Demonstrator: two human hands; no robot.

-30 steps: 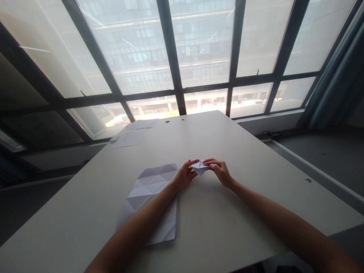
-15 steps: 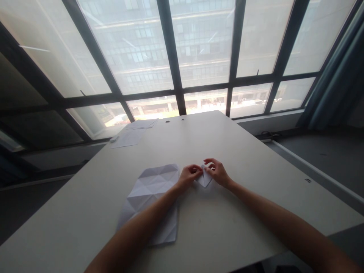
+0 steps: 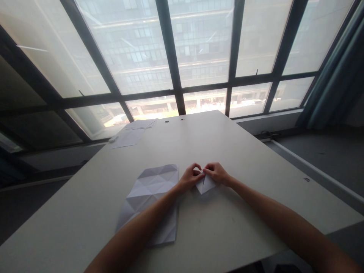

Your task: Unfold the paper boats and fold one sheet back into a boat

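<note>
A small piece of folded white paper [image 3: 203, 185] is held between my two hands over the table, its pointed corner towards me. My left hand [image 3: 191, 176] pinches its upper left edge between thumb and fingers. On the other side, my right hand [image 3: 216, 173] grips the upper right edge, with thumb and fingertips close to those of my left. The fingers cover the paper's far part. Left of my hands lies a larger creased sheet of white paper [image 3: 155, 182], marked with crossing folds and partly hidden under my left forearm.
The white table [image 3: 244, 212] stretches away to tall windows [image 3: 204, 41]. Several loose sheets of paper [image 3: 127, 138] lie at its far left edge, beside a small white object [image 3: 113, 139]. A blue curtain [image 3: 330, 79] hangs at the right.
My right hand has closed its fingers onto the paper's upper edge, where before they were partly raised. The folded paper has shifted slightly towards me and turned a little.
</note>
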